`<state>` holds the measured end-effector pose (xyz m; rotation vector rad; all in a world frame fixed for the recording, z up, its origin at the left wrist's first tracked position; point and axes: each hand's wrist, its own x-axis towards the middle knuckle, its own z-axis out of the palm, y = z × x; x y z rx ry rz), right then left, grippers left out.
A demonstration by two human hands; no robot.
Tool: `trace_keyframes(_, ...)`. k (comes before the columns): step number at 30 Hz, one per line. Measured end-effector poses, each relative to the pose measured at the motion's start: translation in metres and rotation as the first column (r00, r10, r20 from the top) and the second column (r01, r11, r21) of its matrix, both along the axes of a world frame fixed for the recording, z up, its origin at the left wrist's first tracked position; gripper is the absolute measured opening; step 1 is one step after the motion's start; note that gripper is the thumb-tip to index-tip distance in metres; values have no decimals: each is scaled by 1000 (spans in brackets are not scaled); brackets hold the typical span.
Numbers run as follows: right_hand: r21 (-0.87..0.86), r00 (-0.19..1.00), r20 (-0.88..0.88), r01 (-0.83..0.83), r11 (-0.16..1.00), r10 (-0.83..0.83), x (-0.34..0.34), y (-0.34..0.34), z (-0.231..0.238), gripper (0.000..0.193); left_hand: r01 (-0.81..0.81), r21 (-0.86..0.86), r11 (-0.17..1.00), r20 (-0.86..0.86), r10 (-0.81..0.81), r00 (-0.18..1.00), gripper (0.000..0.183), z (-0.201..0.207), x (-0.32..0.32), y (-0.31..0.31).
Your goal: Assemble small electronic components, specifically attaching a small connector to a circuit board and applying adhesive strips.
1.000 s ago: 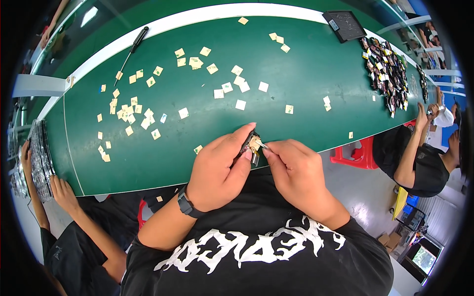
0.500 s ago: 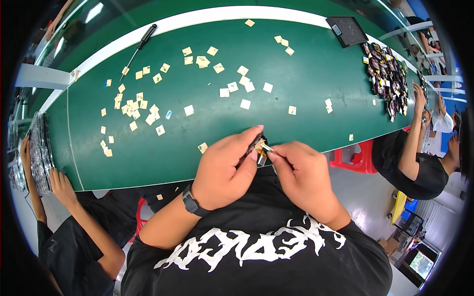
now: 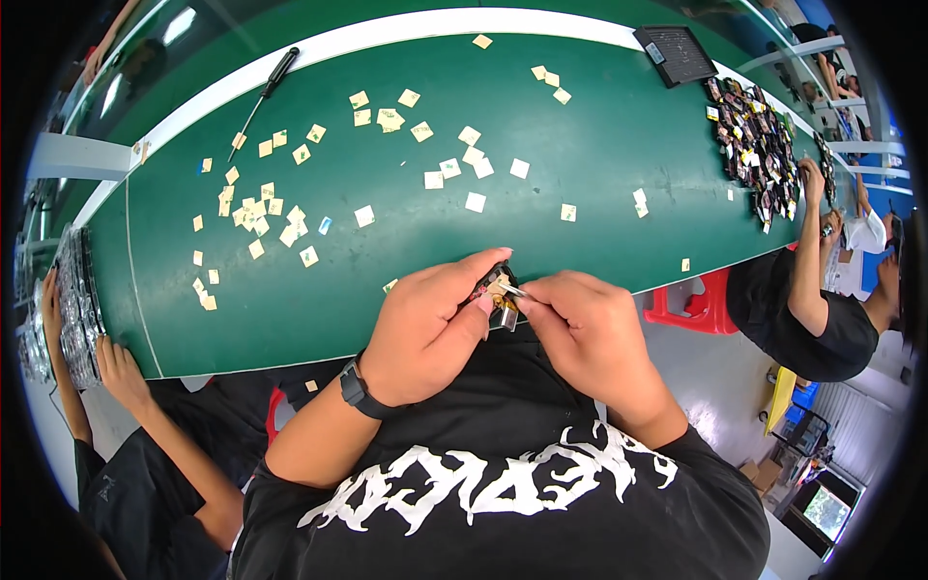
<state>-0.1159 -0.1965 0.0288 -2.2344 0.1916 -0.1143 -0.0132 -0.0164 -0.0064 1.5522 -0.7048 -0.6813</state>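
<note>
Just past the table's near edge, my left hand is closed around a small black electronic part. Amber film and a silvery metal piece show on its lower side. My right hand pinches metal tweezers, their tips against a cream-coloured patch on the part. The fingers hide much of the part and most of the tweezers. Beside my left hand, a small cream paper square lies on the green table.
Several cream squares are scattered over the green tabletop. A black screwdriver lies at far left, a black tray at far right near piled black parts. Co-workers' hands are at both sides; a red stool stands right.
My hands and the part have shifted slightly left. The tweezers' tips have moved a little across the cream patch, and more of the silvery piece shows below.
</note>
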Motion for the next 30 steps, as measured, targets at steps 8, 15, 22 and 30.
trace_keyframes(8,242,999,8,-41,969,40,0,-16,-14,5,27,-27,999,-299,-34,954,40,6,4,3)
trace_keyframes(15,406,992,-100,112,907,-77,-12,-14,-9,5,-12,-47,999,-214,2,977,45,-4,-2,2)
trace_keyframes(22,-22,995,-48,81,996,-82,-4,0,5,5,-94,-1,996,180,92,979,46,0,-8,-6)
trace_keyframes(30,-79,994,-30,102,992,-105,-4,10,-1,5,-97,-23,995,380,99,920,50,-3,-12,-11)
